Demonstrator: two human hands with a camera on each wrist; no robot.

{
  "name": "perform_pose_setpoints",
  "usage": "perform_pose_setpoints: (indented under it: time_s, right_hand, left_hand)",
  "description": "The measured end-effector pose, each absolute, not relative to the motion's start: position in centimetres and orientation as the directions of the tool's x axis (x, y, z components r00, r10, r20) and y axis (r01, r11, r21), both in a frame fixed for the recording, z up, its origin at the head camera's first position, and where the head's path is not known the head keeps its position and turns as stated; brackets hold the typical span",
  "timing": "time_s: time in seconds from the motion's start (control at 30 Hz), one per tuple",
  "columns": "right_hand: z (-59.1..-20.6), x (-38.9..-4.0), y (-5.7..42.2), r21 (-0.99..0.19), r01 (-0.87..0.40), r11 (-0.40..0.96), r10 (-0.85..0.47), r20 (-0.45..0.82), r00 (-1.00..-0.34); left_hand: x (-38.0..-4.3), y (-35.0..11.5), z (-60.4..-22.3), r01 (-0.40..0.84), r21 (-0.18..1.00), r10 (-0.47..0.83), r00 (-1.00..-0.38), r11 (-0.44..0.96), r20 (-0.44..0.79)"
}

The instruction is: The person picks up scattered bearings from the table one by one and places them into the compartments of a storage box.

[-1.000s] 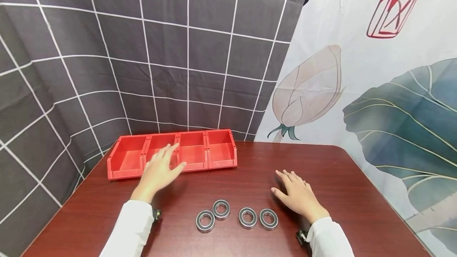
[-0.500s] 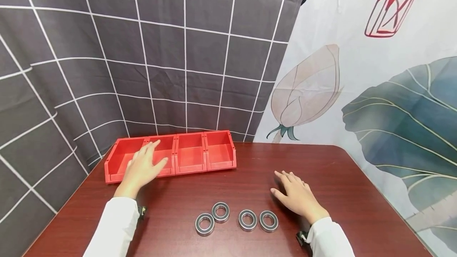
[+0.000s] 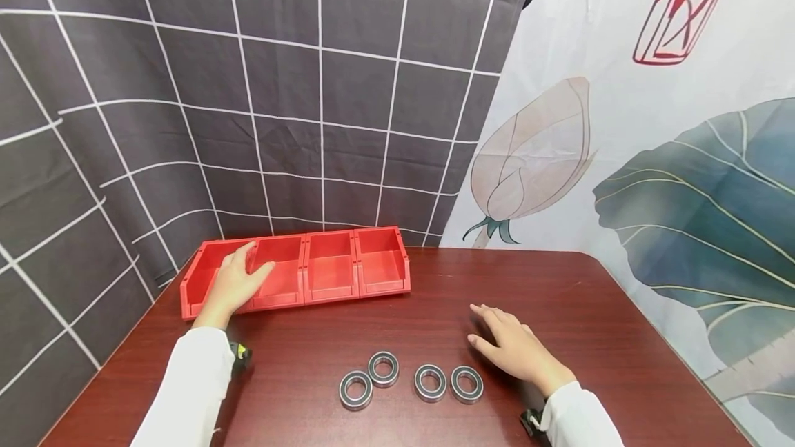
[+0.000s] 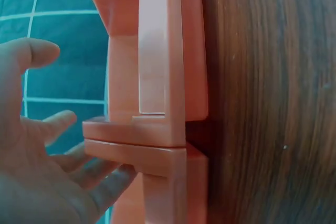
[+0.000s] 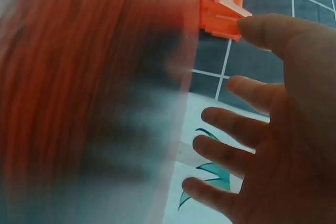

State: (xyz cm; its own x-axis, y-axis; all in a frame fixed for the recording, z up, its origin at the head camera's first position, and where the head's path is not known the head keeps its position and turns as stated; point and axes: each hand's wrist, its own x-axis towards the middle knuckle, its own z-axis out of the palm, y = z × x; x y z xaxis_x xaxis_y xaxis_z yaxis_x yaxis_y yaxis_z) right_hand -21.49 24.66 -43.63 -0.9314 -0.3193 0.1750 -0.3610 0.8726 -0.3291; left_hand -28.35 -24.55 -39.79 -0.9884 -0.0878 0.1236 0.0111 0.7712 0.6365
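Note:
Over the left part of a row of red storage bins (image 3: 331, 274) reaches my left hand (image 3: 232, 285). In the left wrist view its thumb and fingers are spread, and some fingertips sit by the wall between two bins (image 4: 136, 153); whether they touch it I cannot tell. My right hand (image 3: 512, 347) hovers above the table on the right, fingers extended and holding nothing. Between the hands lie several ball bearings: one bearing (image 3: 356, 390) close against another bearing (image 3: 384, 369), then a third bearing (image 3: 430, 383) beside a bearing (image 3: 467, 384) nearest the right hand.
The dark red wooden table (image 3: 435, 309) carries everything. Behind it hangs a grey cloth with a white grid (image 3: 360, 88), joined on the right by a white cloth with a printed flower (image 3: 534, 150). The bins stand near the table's back left edge.
My left hand has moved left along the bins, from the second bin toward the leftmost one. The right hand has shifted only slightly. The bearings lie as before.

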Motion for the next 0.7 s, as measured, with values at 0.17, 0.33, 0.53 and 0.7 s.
perform_pose_setpoints:
  time_s: [0.17,0.33,0.53,0.7]
  right_hand:
    - [-43.8,-21.4,25.2,-0.372,-0.408,0.834,-0.365,0.184,-0.913]
    - [-43.7,-21.5,25.7,-0.415,-0.418,0.808,-0.369,0.196,-0.908]
    - [-43.7,-21.4,26.3,-0.468,-0.37,0.803,-0.325,0.177,-0.929]
    - [-43.7,-21.3,26.7,-0.466,-0.348,0.813,-0.305,0.167,-0.938]
  left_hand:
    - [-28.5,-25.2,-39.9,-0.057,0.684,-0.103,-0.994,0.728,0.026]
    - [-28.6,-25.5,-40.0,-0.104,0.711,-0.113,-0.993,0.695,-0.035]
    - [-29.0,-25.8,-40.7,-0.119,0.727,-0.136,-0.99,0.676,-0.035]
    - [-29.1,-26.3,-41.3,-0.088,0.734,-0.122,-0.993,0.674,-0.007]
